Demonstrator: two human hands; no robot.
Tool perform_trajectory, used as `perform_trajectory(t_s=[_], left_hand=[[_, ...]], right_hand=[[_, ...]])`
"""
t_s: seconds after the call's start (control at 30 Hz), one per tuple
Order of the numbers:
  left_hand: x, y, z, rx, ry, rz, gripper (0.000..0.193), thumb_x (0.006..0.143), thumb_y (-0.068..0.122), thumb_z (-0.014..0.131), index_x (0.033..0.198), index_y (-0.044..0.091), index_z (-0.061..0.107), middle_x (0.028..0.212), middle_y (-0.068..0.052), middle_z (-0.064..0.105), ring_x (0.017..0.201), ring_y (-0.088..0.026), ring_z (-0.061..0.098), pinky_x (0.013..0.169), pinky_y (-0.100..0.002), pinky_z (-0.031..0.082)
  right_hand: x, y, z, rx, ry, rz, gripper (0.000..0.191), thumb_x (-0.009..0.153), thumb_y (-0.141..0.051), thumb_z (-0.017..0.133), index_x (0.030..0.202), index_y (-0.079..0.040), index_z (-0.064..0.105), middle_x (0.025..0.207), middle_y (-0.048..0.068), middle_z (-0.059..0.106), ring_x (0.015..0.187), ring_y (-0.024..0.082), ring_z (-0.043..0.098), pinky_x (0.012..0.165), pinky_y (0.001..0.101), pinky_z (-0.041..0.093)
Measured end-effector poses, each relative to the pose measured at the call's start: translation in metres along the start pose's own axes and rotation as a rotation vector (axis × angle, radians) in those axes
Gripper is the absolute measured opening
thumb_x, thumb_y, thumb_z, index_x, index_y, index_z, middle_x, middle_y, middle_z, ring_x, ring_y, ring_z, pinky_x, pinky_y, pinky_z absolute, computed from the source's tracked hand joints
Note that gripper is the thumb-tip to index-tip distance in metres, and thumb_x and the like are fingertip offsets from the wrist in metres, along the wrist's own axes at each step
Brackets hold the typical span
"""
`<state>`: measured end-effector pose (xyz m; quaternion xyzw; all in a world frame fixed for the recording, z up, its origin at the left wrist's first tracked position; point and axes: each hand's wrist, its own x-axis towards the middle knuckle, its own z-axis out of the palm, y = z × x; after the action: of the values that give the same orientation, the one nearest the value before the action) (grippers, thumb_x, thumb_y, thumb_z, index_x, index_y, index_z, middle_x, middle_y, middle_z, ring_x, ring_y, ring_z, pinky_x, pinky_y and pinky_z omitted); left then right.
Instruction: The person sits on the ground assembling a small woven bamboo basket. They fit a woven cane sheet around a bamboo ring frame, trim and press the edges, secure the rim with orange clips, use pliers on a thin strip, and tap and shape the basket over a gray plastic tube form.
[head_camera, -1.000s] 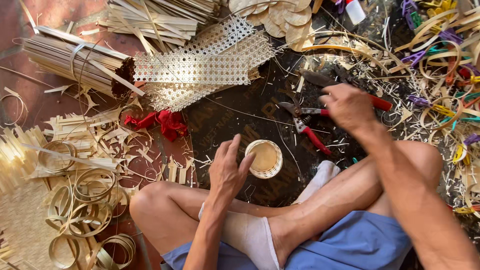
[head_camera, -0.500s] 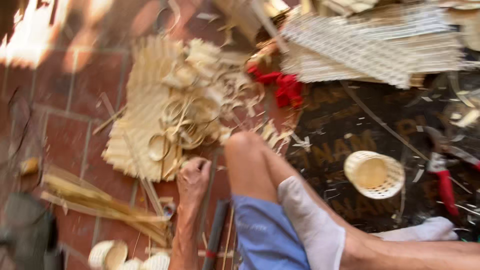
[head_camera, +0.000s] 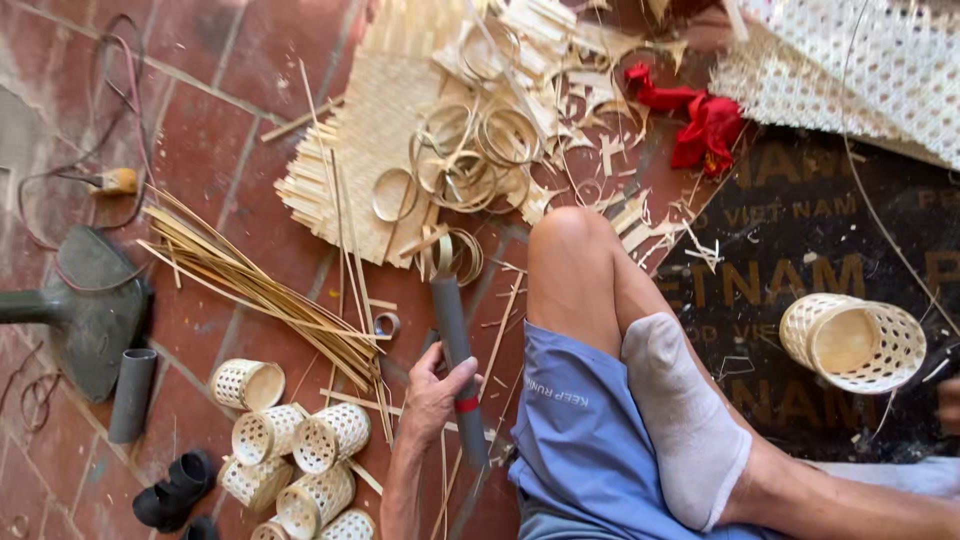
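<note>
We have turned left since a second ago: left hand (head_camera: 432, 395), then beside small woven basket (head_camera: 853, 343), now clamps grey tube (head_camera: 455, 355) over tile floor (head_camera: 200, 120). Basket left lying on dark mat (head_camera: 800, 240), far right. Right hand out of view. Beyond: finished baskets (head_camera: 290, 450), bamboo strips (head_camera: 250, 280), split rings (head_camera: 470, 160).

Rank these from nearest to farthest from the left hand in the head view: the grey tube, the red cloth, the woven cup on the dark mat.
1. Grey tube, gripped in the left hand.
2. Woven cup, lying far right on the dark mat.
3. Red cloth, top, beyond the knee.
</note>
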<state>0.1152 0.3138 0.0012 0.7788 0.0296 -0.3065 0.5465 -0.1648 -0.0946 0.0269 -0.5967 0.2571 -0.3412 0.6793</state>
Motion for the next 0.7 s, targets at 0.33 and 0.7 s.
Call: perform_trajectory(t_s=[0.33, 0.7], left_hand=[[-0.098, 0.155, 0.233, 0.44, -0.386, 1.421, 0.067, 0.074, 0.012, 0.092, 0.132, 0.012, 0.06, 0.109, -0.005, 0.068, 0.097, -0.024, 0.069, 0.087, -0.041, 0.051], [-0.04, 0.105, 0.351, 0.746, -0.609, 0.611, 0.069, 0.087, 0.031, 0.077, 0.142, 0.0, 0.049, 0.102, -0.021, 0.069, 0.089, -0.038, 0.068, 0.074, -0.049, 0.055]], right_hand=[[-0.049, -0.102, 0.032, 0.481, -0.026, -0.144, 0.085, 0.094, -0.062, 0.063, 0.143, 0.006, 0.051, 0.127, 0.018, 0.061, 0.121, 0.028, 0.058, 0.108, 0.0485, 0.044], [-0.067, -0.126, -0.054, 0.057, -0.252, -0.11, 0.063, 0.095, -0.048, 0.062, 0.13, 0.003, 0.051, 0.115, 0.015, 0.064, 0.109, 0.025, 0.061, 0.101, 0.0457, 0.049]])
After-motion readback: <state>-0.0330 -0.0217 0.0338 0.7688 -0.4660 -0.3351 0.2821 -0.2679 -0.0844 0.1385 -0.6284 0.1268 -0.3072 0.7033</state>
